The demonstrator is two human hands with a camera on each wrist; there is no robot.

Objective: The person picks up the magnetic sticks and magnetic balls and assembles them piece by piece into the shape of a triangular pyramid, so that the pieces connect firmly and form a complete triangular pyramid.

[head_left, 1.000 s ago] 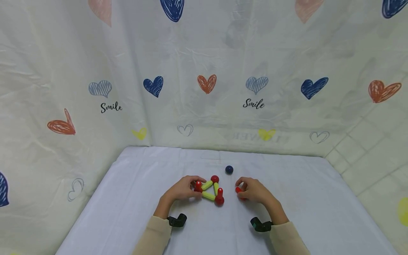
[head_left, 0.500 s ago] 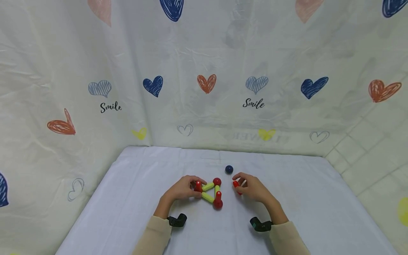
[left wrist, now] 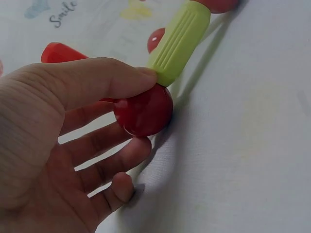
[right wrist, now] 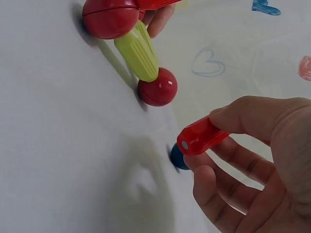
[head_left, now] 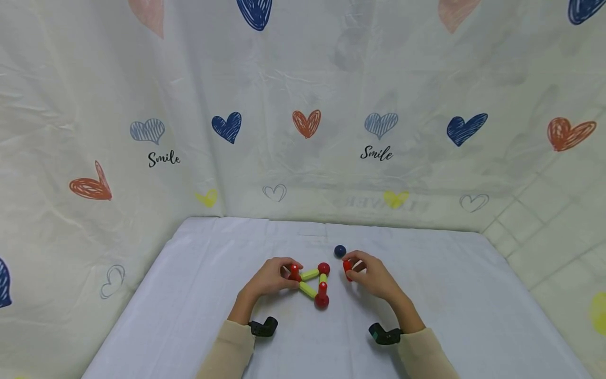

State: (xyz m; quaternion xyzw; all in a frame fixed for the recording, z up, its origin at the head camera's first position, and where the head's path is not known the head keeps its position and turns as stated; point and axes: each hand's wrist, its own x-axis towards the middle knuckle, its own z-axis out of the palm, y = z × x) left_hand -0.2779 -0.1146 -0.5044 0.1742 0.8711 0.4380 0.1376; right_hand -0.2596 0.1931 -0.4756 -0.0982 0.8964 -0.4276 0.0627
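My left hand (head_left: 273, 276) grips a red ball (left wrist: 145, 110) at the left corner of a triangle of magnetic building pieces. Yellow-green rods (head_left: 309, 290) join this ball to a far red ball (head_left: 324, 268) and a near red ball (head_left: 322, 301). Red rods stand up from the left ball and the near ball (head_left: 323, 289); the far ball bears none. To the right of the triangle, my right hand (head_left: 372, 273) pinches a loose red magnetic rod (right wrist: 201, 135) between thumb and fingers, its metal end showing. The rod is apart from the triangle.
A dark blue ball (head_left: 340, 251) lies on the white-covered table (head_left: 227, 237) behind the triangle, close to my right fingertips. Behind the table hangs a curtain (head_left: 265, 158) printed with hearts. Each wrist wears a black camera.
My right hand has moved away from me and slightly left, lifting the red rod and turning it more upright. The triangle has shifted slightly in my left hand's grip, its near ball moving left.
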